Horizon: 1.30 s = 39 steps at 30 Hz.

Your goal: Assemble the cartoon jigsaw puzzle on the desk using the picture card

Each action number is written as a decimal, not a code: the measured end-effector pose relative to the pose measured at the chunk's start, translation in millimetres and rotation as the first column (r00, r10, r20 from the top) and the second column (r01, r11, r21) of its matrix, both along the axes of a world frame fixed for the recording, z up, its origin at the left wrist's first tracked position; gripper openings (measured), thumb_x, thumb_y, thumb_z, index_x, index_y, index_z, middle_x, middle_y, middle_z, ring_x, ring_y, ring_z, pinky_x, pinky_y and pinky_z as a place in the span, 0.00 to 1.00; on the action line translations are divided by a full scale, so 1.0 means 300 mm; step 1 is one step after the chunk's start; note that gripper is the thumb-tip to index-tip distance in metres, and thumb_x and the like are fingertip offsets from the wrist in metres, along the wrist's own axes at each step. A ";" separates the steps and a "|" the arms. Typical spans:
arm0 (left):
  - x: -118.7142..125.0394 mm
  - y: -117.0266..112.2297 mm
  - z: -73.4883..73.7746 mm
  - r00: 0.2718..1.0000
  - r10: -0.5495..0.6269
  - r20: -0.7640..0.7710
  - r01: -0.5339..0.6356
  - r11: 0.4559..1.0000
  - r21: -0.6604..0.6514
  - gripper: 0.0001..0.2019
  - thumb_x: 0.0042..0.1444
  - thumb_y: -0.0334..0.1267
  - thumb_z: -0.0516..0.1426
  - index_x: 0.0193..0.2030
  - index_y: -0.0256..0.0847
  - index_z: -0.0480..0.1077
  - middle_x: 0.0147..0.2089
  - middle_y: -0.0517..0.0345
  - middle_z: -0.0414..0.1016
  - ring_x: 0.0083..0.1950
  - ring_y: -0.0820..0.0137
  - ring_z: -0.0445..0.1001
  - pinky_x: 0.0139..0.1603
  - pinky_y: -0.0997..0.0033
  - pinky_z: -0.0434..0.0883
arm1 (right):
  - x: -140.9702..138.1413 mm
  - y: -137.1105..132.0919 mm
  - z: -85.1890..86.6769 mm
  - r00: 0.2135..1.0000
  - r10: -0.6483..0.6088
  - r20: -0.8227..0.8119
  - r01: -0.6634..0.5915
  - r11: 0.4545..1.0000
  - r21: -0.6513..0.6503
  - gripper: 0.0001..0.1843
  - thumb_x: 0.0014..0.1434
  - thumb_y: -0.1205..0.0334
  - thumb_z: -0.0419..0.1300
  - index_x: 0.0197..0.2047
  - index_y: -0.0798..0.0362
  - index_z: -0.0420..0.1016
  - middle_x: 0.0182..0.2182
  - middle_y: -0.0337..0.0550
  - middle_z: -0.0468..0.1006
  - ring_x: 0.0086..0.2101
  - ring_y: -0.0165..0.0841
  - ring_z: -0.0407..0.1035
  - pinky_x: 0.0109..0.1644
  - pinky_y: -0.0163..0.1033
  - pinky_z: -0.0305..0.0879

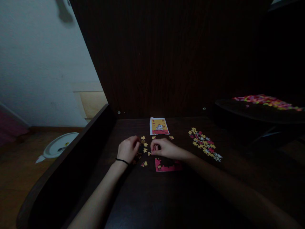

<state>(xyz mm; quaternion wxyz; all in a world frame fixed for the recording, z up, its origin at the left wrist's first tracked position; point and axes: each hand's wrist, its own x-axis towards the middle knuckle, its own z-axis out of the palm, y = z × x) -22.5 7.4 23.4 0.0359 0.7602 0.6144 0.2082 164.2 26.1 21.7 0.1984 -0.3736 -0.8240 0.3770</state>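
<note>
My right hand (164,149) pinches a small yellow puzzle piece (149,154) between thumb and fingertips, low over the dark tabletop. To its left, my left hand (128,149), with a black band at the wrist, is closed, its fingers curled down by loose yellow puzzle pieces (145,144); what its fingertips hold is hidden. Below my right hand lies a joined pink strip of puzzle (166,168) with a corner turning upward. Behind the hands is a reference picture (159,126) of a white figure on yellow and pink. One loose piece (144,164) sits left of the strip.
A spread of yellow, pink and white puzzle pieces (205,143) lies to the right. Farther right, many colourful bits (267,101) cover a dark round surface. A raised dark side board (69,152) edges the left, and a white oval tray (59,146) stands beyond it.
</note>
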 end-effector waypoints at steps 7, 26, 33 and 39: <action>0.054 -0.010 -0.038 0.971 -0.237 -0.040 0.238 0.971 0.003 0.14 0.52 0.31 0.48 0.45 0.40 0.66 0.42 0.54 0.71 0.44 0.67 0.68 0.44 0.69 0.66 | 0.080 0.130 -0.037 0.954 -0.287 -0.091 0.292 0.955 0.046 0.02 0.48 0.67 0.58 0.26 0.57 0.69 0.24 0.38 0.72 0.27 0.27 0.65 0.34 0.34 0.62; 0.098 0.054 -0.127 0.893 -0.451 -0.012 0.450 0.892 -0.033 0.25 0.51 0.27 0.46 0.58 0.33 0.53 0.58 0.47 0.60 0.58 0.66 0.58 0.58 0.61 0.57 | 0.038 0.167 -0.107 0.912 -0.407 -0.049 0.403 0.912 -0.077 0.05 0.43 0.74 0.57 0.23 0.57 0.73 0.22 0.38 0.75 0.26 0.28 0.68 0.34 0.33 0.63; 0.102 0.051 -0.119 0.916 -0.400 -0.032 0.399 0.916 -0.049 0.24 0.53 0.29 0.46 0.59 0.34 0.51 0.59 0.49 0.58 0.60 0.65 0.54 0.59 0.58 0.53 | 0.035 0.169 -0.117 0.888 -0.453 -0.080 0.443 0.889 -0.116 0.05 0.42 0.74 0.58 0.22 0.57 0.72 0.21 0.39 0.74 0.25 0.28 0.68 0.32 0.32 0.63; 0.106 0.047 -0.113 0.918 -0.393 -0.051 0.389 0.918 -0.075 0.23 0.54 0.29 0.45 0.58 0.34 0.52 0.59 0.50 0.59 0.59 0.66 0.56 0.59 0.59 0.54 | 0.036 0.169 -0.113 0.893 -0.446 -0.064 0.436 0.890 -0.131 0.03 0.41 0.73 0.59 0.21 0.56 0.72 0.19 0.38 0.74 0.24 0.28 0.68 0.30 0.32 0.63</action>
